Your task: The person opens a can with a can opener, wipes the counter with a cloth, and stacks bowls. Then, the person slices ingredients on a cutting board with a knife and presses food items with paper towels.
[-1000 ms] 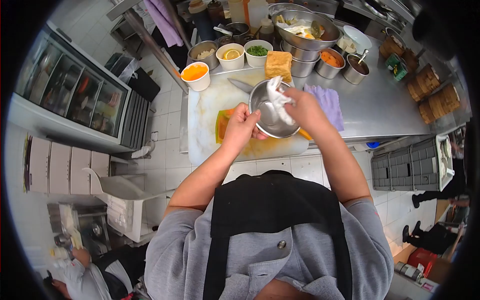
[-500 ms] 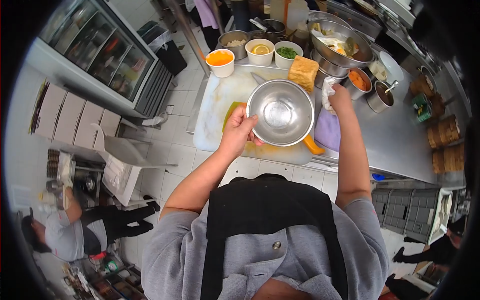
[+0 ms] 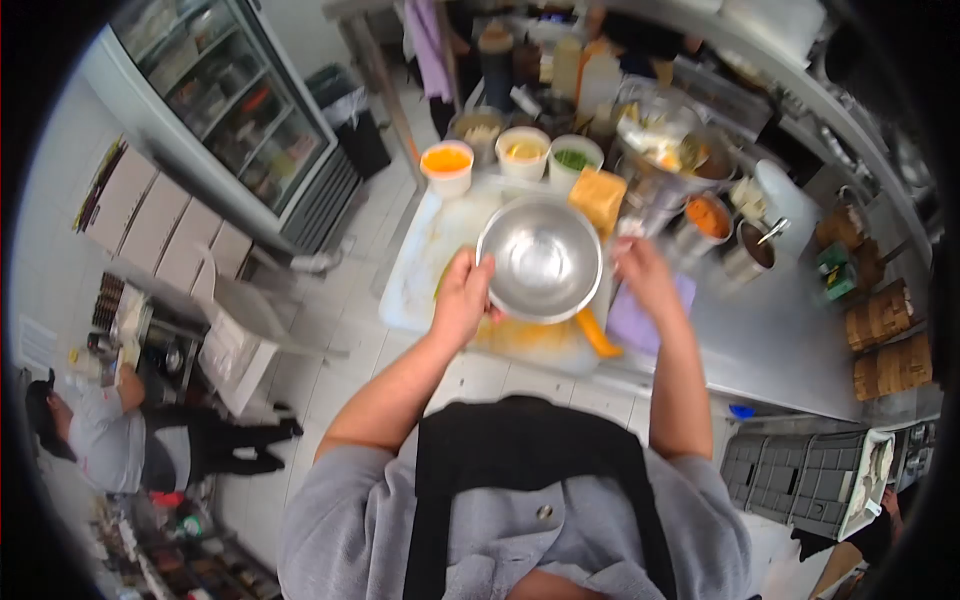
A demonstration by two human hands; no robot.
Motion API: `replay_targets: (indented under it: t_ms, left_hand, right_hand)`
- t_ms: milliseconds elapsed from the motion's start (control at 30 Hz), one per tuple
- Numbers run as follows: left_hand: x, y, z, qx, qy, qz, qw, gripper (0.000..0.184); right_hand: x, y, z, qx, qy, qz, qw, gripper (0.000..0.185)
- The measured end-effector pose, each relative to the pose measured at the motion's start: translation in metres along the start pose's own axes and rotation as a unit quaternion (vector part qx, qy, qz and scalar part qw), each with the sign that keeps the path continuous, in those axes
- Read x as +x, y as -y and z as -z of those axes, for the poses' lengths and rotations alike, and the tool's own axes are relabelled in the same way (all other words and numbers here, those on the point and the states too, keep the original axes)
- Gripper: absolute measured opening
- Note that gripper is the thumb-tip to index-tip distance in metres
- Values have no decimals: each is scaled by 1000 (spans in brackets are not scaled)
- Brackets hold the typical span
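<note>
The metal bowl (image 3: 540, 258) is shown held above the cutting board (image 3: 420, 265), its open side turned upward and its bare inner wall visible. Its left rim is grasped by the left hand (image 3: 463, 300), the thumb being laid over the edge. The right hand (image 3: 648, 278) is seen apart from the bowl, just beside the purple cloth (image 3: 655, 312); a small white item (image 3: 630, 228) lies at its fingertips, but owing to blur it cannot be told whether the grip is closed on it. Along the far edge of the board, orange contents are held in one white tub (image 3: 447, 180), pale pieces in a metal pot (image 3: 478, 133), yellow slices in a second white tub (image 3: 522, 160) and chopped greens in a third (image 3: 574, 160). To the right, mixed contents are contained in a large steel bowl (image 3: 690, 170), orange pieces in a steel container (image 3: 704, 225), and a dark substance with a metal utensil in another (image 3: 748, 258). A golden-brown block (image 3: 598, 198) and an orange object (image 3: 598, 335) are located beside the held bowl. The steel counter (image 3: 760, 330) is bordered on the right by bamboo steamers (image 3: 888, 325). A glass-fronted refrigerator (image 3: 230, 105), a grey crate (image 3: 785, 478) and another person (image 3: 105, 435) are seen in the tiled room.
</note>
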State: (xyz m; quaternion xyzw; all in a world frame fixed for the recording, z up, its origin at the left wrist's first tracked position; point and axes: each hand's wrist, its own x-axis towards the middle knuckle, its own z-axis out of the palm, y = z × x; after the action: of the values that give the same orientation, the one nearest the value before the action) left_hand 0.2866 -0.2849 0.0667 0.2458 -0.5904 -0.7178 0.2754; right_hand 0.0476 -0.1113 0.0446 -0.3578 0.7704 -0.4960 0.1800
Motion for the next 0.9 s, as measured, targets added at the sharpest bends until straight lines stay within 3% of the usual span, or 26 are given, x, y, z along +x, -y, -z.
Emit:
replay_targets:
  t_ms: [67, 167, 233, 300, 333, 367, 400, 433, 467, 500, 533, 567, 633, 667, 733, 767, 800, 833, 900]
  left_hand:
    - [-1, -4, -13, 24, 12, -7, 1000, 25]
    - [1, -4, -18, 11, 73, -12, 997, 36]
    - [0, 6, -13, 10, 117, -9, 993, 42]
    - [10, 13, -10, 10, 93, -137, 986, 54]
    - [13, 8, 1, 99, 95, -145, 980, 47]
    - [14, 9, -1, 93, 100, -162, 977, 47]
    - [11, 6, -4, 240, 57, -271, 931, 42]
    - [6, 1, -7, 377, 5, -367, 850, 49]
    - [-1, -5, -8, 371, 1, -379, 848, 49]
    - [-10, -12, -9, 131, 133, -234, 954, 60]
    - [-12, -18, -10, -121, 257, -65, 957, 78]
    - [-9, -19, -10, -127, 257, -72, 955, 78]
    - [-3, -21, -6, -88, 214, 20, 973, 61]
    - [0, -27, 2, -146, 196, 91, 965, 65]
    - [-1, -48, 24, -164, 181, 96, 965, 63]
    - [-2, -54, 36, -177, 170, 106, 964, 62]
    - [1, -50, 49, -199, 154, 87, 964, 62]
    - [5, -43, 66, -202, 153, 88, 963, 62]
    - [13, -31, 101, -197, 163, 43, 966, 76]
  right_hand:
    - [-34, 67, -4, 81, 78, -104, 988, 39]
    - [-47, 69, -6, 79, 63, -83, 991, 33]
    - [-46, 44, -3, 139, -23, 28, 990, 31]
    - [-50, 46, 8, 96, -57, 12, 994, 32]
    - [-54, 54, 10, 145, -92, 17, 985, 31]
    - [-56, 60, 11, 196, -123, 23, 973, 31]
    - [-56, 63, 12, 228, -119, 20, 966, 32]
    - [-56, 70, 11, 223, -124, 34, 966, 32]
    - [-56, 78, 9, 212, -107, 26, 971, 32]
    - [-55, 86, 6, 199, -89, 17, 976, 31]
    - [-52, 93, -3, 159, -101, 71, 979, 30]
    - [-49, 103, -6, 152, -100, 77, 980, 30]
    - [-52, 144, -9, -14, -2, -24, 1000, 32]
    - [-48, 165, -8, -48, 25, -60, 997, 37]
    - [-31, 184, 3, -292, -91, 85, 948, 41]
    - [-30, 219, 10, -262, -151, 143, 942, 41]
    - [-20, 241, 21, -264, -189, 140, 935, 35]
    - [-10, 265, 27, -251, -227, 229, 913, 27]
    - [15, 304, 38, -253, -257, 334, 871, 18]
